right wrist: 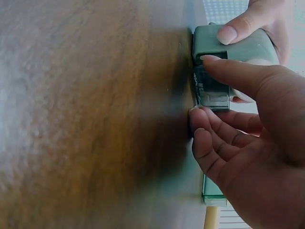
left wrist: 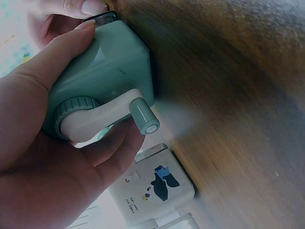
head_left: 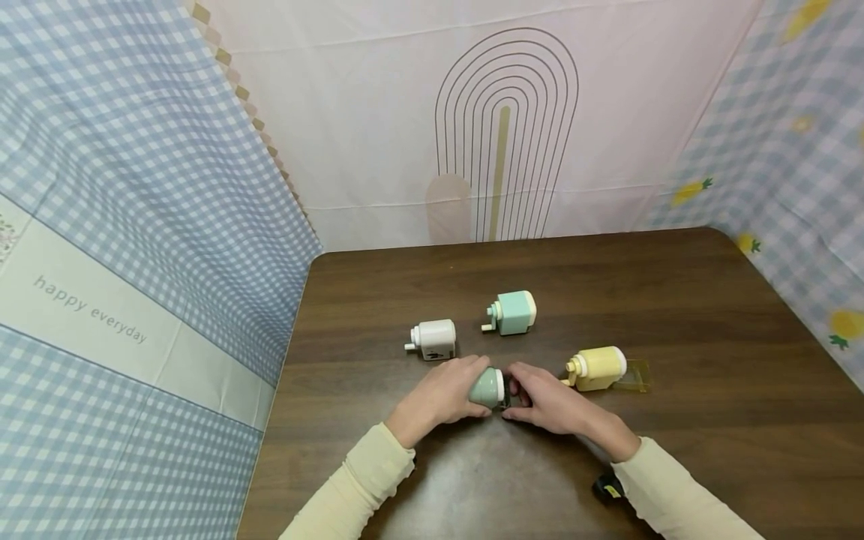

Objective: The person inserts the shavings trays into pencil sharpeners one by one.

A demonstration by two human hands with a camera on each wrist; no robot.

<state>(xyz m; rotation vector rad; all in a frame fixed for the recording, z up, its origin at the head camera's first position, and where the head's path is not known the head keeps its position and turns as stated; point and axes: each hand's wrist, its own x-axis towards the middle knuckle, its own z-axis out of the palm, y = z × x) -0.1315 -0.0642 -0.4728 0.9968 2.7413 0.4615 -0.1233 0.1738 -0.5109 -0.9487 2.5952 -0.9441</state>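
Observation:
A dark green hand-crank pencil sharpener lies on the brown table in front of me. My left hand grips its body, thumb on one side and fingers round the other. In the left wrist view its white crank arm with a green knob points away from the palm. At the sharpener's other end, a smoky see-through shavings drawer sticks partly out of its slot. My right hand pinches this drawer, the thumb by the slot and the curled fingertips at the drawer's outer end.
A white sharpener stands just beyond my left hand. Farther back is a mint one. Right of my right hand is a yellow sharpener with its clear yellow drawer out. Patterned cloth hangs behind the table.

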